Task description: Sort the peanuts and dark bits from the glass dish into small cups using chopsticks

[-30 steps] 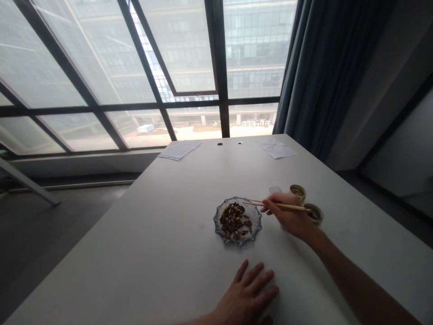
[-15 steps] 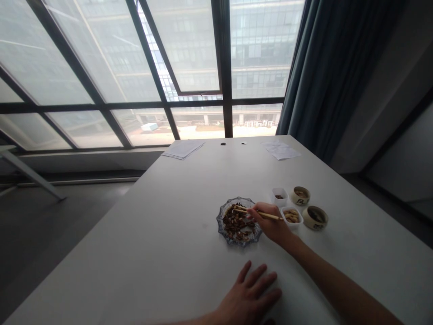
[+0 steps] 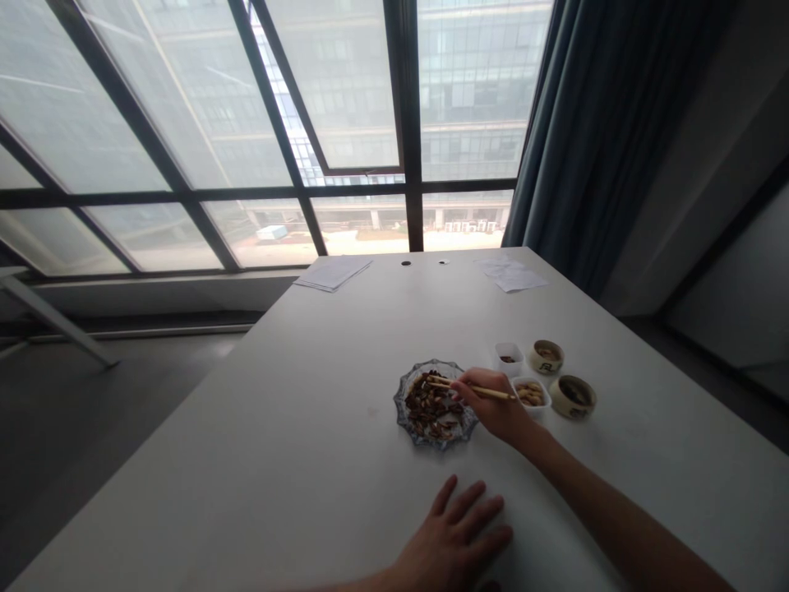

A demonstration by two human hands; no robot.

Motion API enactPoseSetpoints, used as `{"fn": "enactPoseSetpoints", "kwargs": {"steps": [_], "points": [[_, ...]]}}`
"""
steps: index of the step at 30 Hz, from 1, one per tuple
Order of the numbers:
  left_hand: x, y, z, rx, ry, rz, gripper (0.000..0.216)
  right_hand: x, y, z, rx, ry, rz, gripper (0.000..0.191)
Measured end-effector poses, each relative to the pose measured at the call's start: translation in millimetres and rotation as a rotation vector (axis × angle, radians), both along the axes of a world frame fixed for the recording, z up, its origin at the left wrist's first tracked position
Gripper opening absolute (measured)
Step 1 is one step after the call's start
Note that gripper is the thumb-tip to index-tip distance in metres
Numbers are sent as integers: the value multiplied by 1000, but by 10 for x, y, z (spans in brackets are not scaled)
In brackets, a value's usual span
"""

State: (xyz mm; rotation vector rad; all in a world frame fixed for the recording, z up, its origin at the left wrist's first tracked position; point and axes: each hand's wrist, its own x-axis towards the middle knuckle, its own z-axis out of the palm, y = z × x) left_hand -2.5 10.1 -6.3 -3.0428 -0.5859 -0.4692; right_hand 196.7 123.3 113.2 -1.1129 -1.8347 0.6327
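Note:
My right hand (image 3: 493,399) grips a pair of wooden chopsticks (image 3: 490,392), its fingers closed around them. Their tips reach into a scalloped glass dish (image 3: 403,423) with many small brown pieces (image 3: 431,411) in it, perhaps nuts or seeds; whether the tips pinch one is too small to tell. My left hand (image 3: 459,534) lies palm down on the table, fingers spread, holding nothing, on the near side of the dish.
Right of the dish stand two white plastic tubs, one with dark bits (image 3: 509,359), one with tan pieces (image 3: 531,394), beside two patterned round bowls (image 3: 547,356). Paper sheets (image 3: 333,273) and crumpled paper (image 3: 511,274) lie at the far edge of the white table (image 3: 277,427).
The chopstick tips have shifted very slightly in the dish. My left hand and the containers stay where they were.

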Motion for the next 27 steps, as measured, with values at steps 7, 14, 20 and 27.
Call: {"fn": "enactPoseSetpoints", "kwargs": {"steps": [7, 14, 20, 27], "points": [[3, 2, 7, 10, 3, -10, 55, -34, -9, -65, 15, -37, 20, 37], [18, -6, 19, -2, 0, -6, 57, -18, -27, -50, 0, -39, 7, 41], [16, 3, 4, -25, -2, -7, 53, 172, -64, 222, -35, -22, -96, 39], [14, -17, 30, -24, 10, 0, 53, 733, -399, 881, -104, -23, -306, 39]]}}
